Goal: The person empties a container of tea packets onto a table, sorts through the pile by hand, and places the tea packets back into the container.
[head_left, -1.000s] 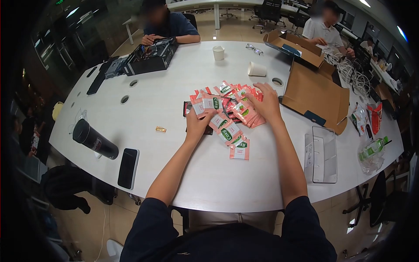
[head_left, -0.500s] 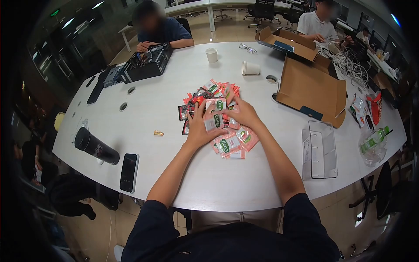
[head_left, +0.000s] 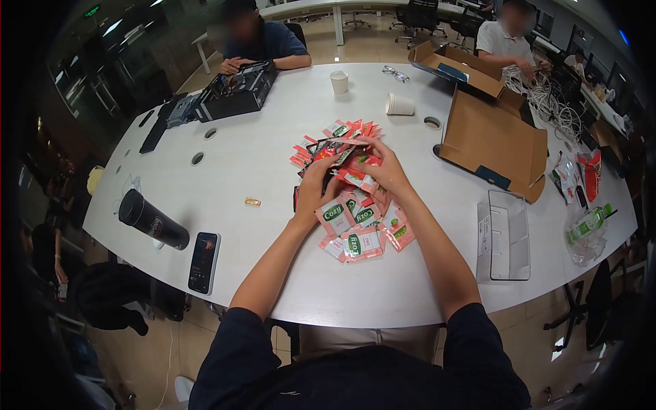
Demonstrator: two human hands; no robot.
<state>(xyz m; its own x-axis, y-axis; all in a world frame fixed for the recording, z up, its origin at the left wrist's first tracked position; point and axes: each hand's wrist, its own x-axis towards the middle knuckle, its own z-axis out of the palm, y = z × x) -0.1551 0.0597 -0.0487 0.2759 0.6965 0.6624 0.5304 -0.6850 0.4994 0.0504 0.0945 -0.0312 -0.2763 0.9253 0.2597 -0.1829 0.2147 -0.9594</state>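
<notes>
A pile of pink, red and black sachets (head_left: 364, 243) lies in the middle of the white table (head_left: 307, 294); several of the pink ones carry a green "Cozy" label. My left hand (head_left: 316, 188) is at the pile's left side, its fingers curled round some sachets. On the right side, my right hand (head_left: 389, 169) has its fingers bent over red and pink sachets. Both hands hold sachets between them, slightly raised. Fingertips are partly hidden by the packets. Loose pink sachets lie nearer to me, below the hands.
A black tumbler (head_left: 154, 220), a phone (head_left: 204, 263) and a small gold packet (head_left: 253, 201) lie left. On the right are a clear plastic bin (head_left: 503, 236) and an open cardboard box (head_left: 488, 140). Paper cups (head_left: 399, 104) stand beyond; two people sit across the table.
My hands have closed in on the sachets and gathered some up. More "Cozy" sachets now lie nearer to me. The phone's screen has lit up.
</notes>
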